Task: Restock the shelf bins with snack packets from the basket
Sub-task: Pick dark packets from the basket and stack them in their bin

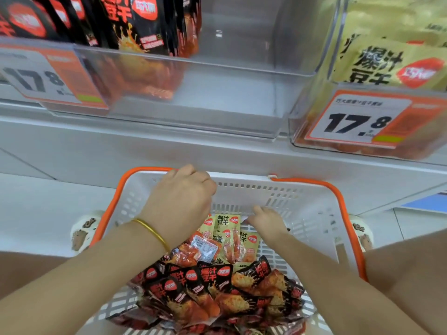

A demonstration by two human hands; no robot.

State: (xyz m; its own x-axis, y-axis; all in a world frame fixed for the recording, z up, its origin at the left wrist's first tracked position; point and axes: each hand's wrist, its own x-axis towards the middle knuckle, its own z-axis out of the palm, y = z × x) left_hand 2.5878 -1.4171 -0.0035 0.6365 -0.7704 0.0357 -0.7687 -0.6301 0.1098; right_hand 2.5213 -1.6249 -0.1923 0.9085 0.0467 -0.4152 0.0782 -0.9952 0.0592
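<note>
left hand (180, 201) hovered over basket (312, 213), fingers curled, hold unclear; right hand (267, 223) touched yellow packets (227, 223), pinch unclear.

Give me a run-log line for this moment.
phase: picking from basket | left hand: curled above basket, hold unclear | right hand: at yellow packets, grip unclear | clear bin: right half bare

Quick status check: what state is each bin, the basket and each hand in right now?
Middle bin: black packets standing at its left, rest bare.
Right bin: full of yellow packets.
Basket: part full of loose packets.
Left hand: fingers curled above the basket; hold hidden.
Right hand: down at the loose packets; grip unclear.
</note>
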